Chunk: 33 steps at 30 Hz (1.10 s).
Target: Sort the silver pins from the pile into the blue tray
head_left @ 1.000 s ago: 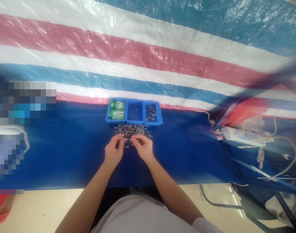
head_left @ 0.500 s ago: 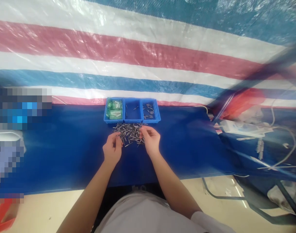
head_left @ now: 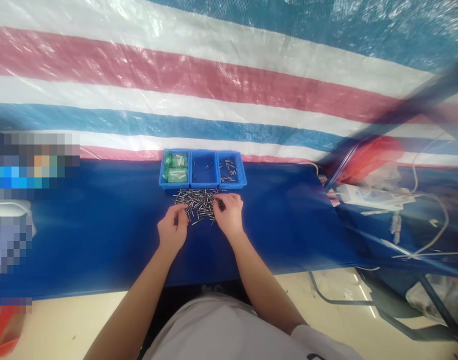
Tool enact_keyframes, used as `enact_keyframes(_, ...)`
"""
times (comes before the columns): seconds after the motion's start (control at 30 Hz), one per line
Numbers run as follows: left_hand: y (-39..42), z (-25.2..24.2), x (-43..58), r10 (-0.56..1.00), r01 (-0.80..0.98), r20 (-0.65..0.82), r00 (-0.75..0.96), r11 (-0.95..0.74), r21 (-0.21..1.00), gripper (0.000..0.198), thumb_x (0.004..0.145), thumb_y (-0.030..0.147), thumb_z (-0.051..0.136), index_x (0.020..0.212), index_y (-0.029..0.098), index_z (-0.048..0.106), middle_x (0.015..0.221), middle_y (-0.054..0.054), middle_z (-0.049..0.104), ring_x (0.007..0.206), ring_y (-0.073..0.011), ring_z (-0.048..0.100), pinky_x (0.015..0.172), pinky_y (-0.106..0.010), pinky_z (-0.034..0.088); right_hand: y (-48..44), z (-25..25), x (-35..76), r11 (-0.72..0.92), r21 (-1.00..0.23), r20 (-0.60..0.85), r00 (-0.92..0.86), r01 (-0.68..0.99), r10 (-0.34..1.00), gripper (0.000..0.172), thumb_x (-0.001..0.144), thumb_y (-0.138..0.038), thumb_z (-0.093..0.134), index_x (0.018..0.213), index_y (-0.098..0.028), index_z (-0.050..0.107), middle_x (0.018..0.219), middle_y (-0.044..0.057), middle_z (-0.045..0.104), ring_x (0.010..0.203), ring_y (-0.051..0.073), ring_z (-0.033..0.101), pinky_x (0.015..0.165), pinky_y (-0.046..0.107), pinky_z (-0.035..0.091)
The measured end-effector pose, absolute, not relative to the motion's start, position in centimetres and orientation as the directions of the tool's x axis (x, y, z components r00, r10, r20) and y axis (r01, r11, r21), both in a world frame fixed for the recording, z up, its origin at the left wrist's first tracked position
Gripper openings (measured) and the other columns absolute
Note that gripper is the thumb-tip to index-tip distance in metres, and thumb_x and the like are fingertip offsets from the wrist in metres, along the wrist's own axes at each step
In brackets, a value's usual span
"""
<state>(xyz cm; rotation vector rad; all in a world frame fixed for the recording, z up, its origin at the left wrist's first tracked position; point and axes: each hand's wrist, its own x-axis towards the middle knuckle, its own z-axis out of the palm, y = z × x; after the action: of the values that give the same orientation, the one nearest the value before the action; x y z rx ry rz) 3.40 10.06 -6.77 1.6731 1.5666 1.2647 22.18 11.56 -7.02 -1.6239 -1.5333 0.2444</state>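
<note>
A loose pile of small, thin metal rods [head_left: 198, 201] lies on the blue tabletop, its pieces silvery and dark and pointing every way. At the pile's left edge, my left hand [head_left: 172, 226] is closed in a pinch; anything between its fingertips is too small to make out. My right hand [head_left: 229, 214] reaches over the right side of the pile, thumb and fingers curled together among the rods. Just behind stand three joined blue bins: the left bin [head_left: 162, 177] holds green packets [head_left: 176, 167], the middle bin [head_left: 203, 175] a few rods, the right bin [head_left: 244, 175] several.
The blue table [head_left: 101, 235] spreads to both sides. A striped plastic sheet [head_left: 229, 80] hangs behind it. At the right are a white power strip [head_left: 371, 197], cables and a red bag [head_left: 375, 155]. A red object [head_left: 5, 330] sits low at the left.
My right hand has shifted slightly left and its fingers have curled in at the pile. More rods lie in the right bin's lower left. My left hand stays nearly in place.
</note>
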Motion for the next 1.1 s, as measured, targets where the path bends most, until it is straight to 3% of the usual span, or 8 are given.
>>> enact_keyframes(0.13, 10.0, -6.7, 3.5, 0.956, 0.472, 0.270, -0.113, -0.187, 0.862, 0.024, 0.096, 0.034, 0.050, 0.108, 0.019, 0.065, 0.067, 0.001, 0.064, 0.057, -0.0104, 0.062, 0.061, -0.021, 0.050, 11.4, -6.8, 21.8, 0.142, -0.617, 0.435, 0.185, 0.774, 0.881, 0.014, 0.088, -0.022, 0.062, 0.095, -0.022, 0.073, 0.102, 0.008, 0.073, 0.107, 0.028, 0.053, 0.090, 0.044, 0.041)
enact_keyframes(0.5, 10.1, -6.6, 3.6, 0.964, 0.447, 0.250, -0.088, -0.186, 0.875, 0.022, 0.095, 0.032, 0.051, 0.105, 0.020, 0.066, 0.065, 0.002, 0.063, 0.057, -0.0106, 0.062, 0.061, -0.022, 0.051, 11.9, -7.1, 21.2, 0.087, -0.664, 0.348, 0.204, 0.742, 0.915, 0.019, 0.089, -0.018, 0.059, 0.104, -0.022, 0.070, 0.098, 0.008, 0.074, 0.100, 0.027, 0.054, 0.090, 0.044, 0.039)
enact_keyframes(0.67, 10.0, -6.6, 3.7, 0.949, 0.493, 0.307, -0.073, -0.233, 0.838, 0.020, 0.094, 0.030, 0.053, 0.106, 0.020, 0.066, 0.072, 0.001, 0.066, 0.060, -0.0104, 0.063, 0.062, -0.022, 0.051, 11.5, -6.2, 20.8, 0.213, -0.788, 0.416, 0.244, 0.578, 0.876, 0.016, 0.091, -0.023, 0.059, 0.102, -0.023, 0.070, 0.096, 0.006, 0.073, 0.095, 0.022, 0.062, 0.091, 0.041, 0.047)
enact_keyframes(0.83, 9.9, -6.4, 4.1, 0.906, 0.559, 0.420, 0.043, -0.370, 0.742, 0.020, 0.090, 0.029, 0.060, 0.107, 0.020, 0.065, 0.092, -0.003, 0.071, 0.072, -0.0116, 0.066, 0.067, -0.022, 0.053, 10.4, -5.8, 19.8, 0.278, -0.901, 0.330, 0.113, 0.332, 0.937, 0.022, 0.090, -0.031, 0.060, 0.109, -0.025, 0.069, 0.094, 0.004, 0.073, 0.074, 0.016, 0.067, 0.069, 0.030, 0.056)
enact_keyframes(1.1, 10.3, -6.7, 3.8, 0.877, 0.524, 0.478, 0.048, -0.430, 0.736, 0.016, 0.091, 0.028, 0.060, 0.105, 0.020, 0.064, 0.104, -0.007, 0.069, 0.074, -0.0123, 0.065, 0.066, -0.024, 0.054, 10.3, -5.7, 19.7, 0.308, -0.880, 0.333, 0.006, 0.360, 0.943, 0.019, 0.092, -0.033, 0.059, 0.104, -0.025, 0.071, 0.092, 0.004, 0.071, 0.067, 0.013, 0.062, 0.066, 0.028, 0.056)
